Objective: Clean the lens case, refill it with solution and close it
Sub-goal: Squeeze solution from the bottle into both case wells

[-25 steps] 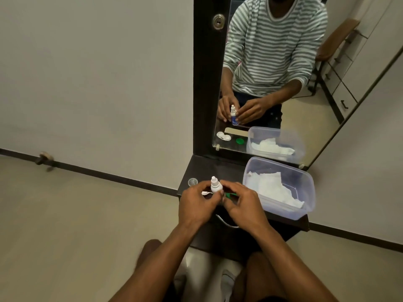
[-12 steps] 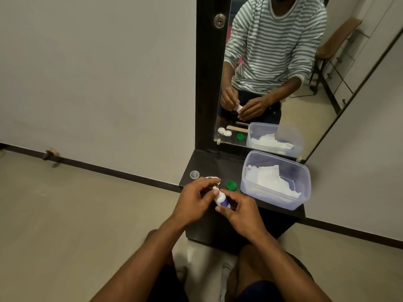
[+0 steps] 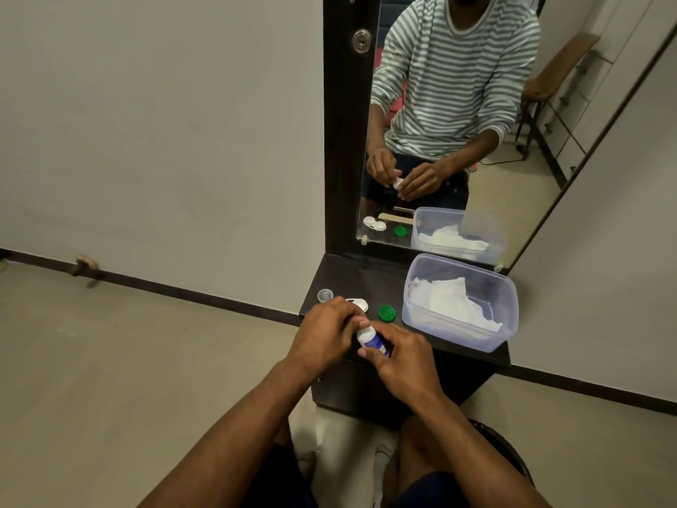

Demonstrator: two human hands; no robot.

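Observation:
A small white solution bottle (image 3: 370, 339) with a blue label is held tilted over the front edge of the dark shelf (image 3: 366, 280). My right hand (image 3: 403, 361) grips its body. My left hand (image 3: 324, 333) has its fingers closed around the bottle's top, which is hidden. The white lens case (image 3: 361, 303) lies open on the shelf just beyond my left hand, partly covered by it. A green lens-case cap (image 3: 386, 312) lies to the right of the case. A small clear cap (image 3: 325, 295) sits at the shelf's left end.
A clear plastic tub (image 3: 505, 306) holding crumpled white tissue fills the right side of the shelf. A tall mirror (image 3: 458, 122) stands behind, reflecting the person, the case and the tub. My knees are below the shelf, over the floor.
The bottle has gone from upright to tilted and come nearer to me, off the shelf. The green cap, hidden before, now lies in plain view. My left hand has closed over the bottle's top.

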